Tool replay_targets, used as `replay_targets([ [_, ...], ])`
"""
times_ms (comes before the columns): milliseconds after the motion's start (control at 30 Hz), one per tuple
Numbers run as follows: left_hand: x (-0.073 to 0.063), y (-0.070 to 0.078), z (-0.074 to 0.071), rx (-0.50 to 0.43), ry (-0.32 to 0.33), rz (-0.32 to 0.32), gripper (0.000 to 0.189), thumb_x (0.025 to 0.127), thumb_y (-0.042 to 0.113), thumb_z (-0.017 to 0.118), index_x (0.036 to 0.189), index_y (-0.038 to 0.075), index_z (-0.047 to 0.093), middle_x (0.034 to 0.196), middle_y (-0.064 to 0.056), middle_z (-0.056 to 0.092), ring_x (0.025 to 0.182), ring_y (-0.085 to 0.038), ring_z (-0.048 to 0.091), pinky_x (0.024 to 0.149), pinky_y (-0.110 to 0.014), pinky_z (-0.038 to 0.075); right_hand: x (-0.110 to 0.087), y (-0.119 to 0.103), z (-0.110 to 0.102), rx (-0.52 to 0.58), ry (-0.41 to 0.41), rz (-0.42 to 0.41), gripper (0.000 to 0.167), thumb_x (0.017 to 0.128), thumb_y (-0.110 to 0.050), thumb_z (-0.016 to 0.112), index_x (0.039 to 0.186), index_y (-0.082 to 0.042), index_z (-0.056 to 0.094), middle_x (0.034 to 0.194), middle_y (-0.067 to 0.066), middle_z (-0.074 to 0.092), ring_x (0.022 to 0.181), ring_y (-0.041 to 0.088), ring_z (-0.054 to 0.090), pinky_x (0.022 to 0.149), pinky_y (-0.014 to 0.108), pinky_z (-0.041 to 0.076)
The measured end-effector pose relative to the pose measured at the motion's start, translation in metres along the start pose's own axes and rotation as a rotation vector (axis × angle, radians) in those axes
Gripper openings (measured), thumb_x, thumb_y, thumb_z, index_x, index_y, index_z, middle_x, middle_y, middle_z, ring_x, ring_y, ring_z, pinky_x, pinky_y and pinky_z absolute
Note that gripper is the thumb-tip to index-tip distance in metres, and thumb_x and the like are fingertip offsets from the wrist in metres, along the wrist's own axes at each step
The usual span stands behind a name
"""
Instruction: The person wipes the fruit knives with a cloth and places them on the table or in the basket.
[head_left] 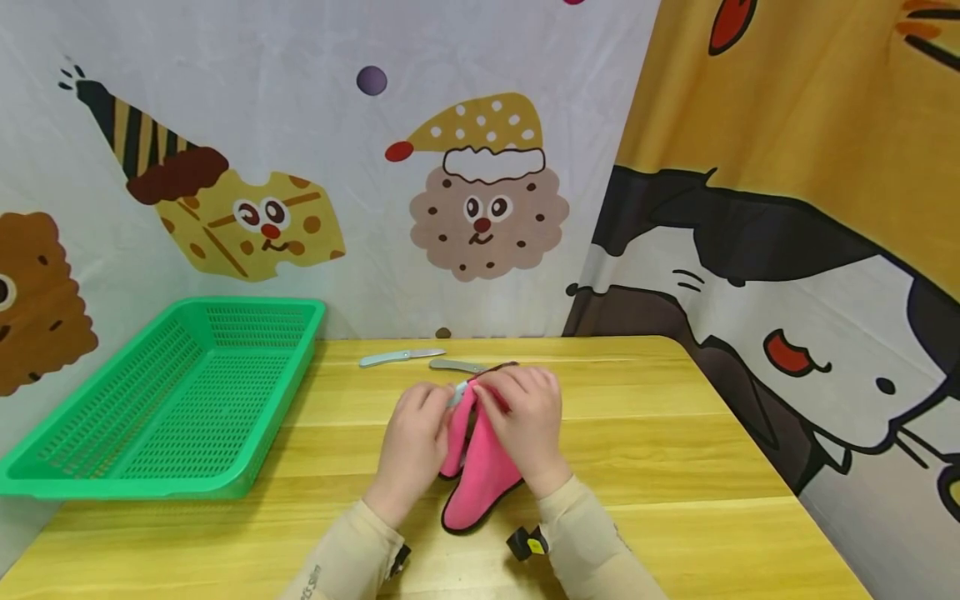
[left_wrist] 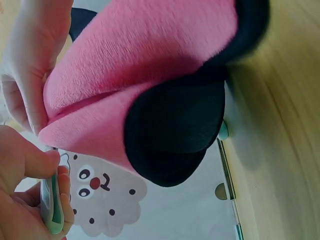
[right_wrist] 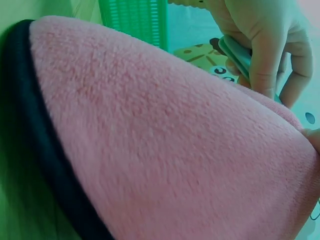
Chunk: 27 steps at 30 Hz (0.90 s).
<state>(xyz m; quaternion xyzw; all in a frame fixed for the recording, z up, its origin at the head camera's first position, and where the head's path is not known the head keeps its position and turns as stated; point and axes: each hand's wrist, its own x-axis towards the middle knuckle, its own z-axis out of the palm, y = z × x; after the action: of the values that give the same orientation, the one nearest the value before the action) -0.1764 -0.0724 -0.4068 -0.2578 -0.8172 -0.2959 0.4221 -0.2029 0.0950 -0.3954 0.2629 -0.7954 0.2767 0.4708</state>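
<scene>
My left hand [head_left: 412, 442] grips a small knife by its pale blue-green handle [left_wrist: 52, 205]. The knife's blade is mostly hidden at the edge of a pink plush cloth [head_left: 487, 467] with black trim. With thumb and fingers, my right hand [head_left: 528, 412] pinches the top of this cloth, and the folded cloth hangs down to the table. In the left wrist view the right hand [left_wrist: 30, 65] holds the cloth's peak just above the left hand [left_wrist: 22, 175]. The right wrist view has the left hand [right_wrist: 272, 45] behind the cloth [right_wrist: 165, 130].
Two more knives lie beyond the hands: a pale blue one [head_left: 401, 357] with its blade out, and a grey-handled one [head_left: 456, 366] partly covered by the right hand. A green perforated basket [head_left: 255, 467] stands at the left of the wooden table [head_left: 660, 450]. A printed curtain [head_left: 300, 83] hangs behind.
</scene>
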Motion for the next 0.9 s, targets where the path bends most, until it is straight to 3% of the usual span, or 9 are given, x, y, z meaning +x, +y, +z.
replay_targets([
  [433, 0.000, 0.001, 0.000, 0.005, -0.009, -0.003, 0.031, 0.074, -0.012, 0.079, 0.100, 0.000, 0.064, 0.091, -0.014, 0.062, 0.084, -0.031, 0.061, 0.075, -0.039, 0.056, 0.003, 0.019, -0.008, -0.044, 0.046, 0.074, 0.011, 0.082, -0.018, 0.082, 0.089, -0.013, 0.076, 0.085, 0.001, 0.071, 0.081, 0.024, 0.064, 0.079, 0.046, 0.044],
  [900, 0.002, 0.001, -0.005, -0.017, -0.024, -0.064, 0.028, 0.078, -0.011, 0.077, 0.101, 0.001, 0.065, 0.093, -0.013, 0.063, 0.085, -0.030, 0.061, 0.079, -0.041, 0.055, 0.008, 0.035, -0.019, -0.033, 0.105, 0.124, 0.009, 0.084, -0.015, 0.081, 0.088, -0.009, 0.076, 0.084, 0.005, 0.070, 0.078, 0.026, 0.061, 0.078, 0.043, 0.045],
])
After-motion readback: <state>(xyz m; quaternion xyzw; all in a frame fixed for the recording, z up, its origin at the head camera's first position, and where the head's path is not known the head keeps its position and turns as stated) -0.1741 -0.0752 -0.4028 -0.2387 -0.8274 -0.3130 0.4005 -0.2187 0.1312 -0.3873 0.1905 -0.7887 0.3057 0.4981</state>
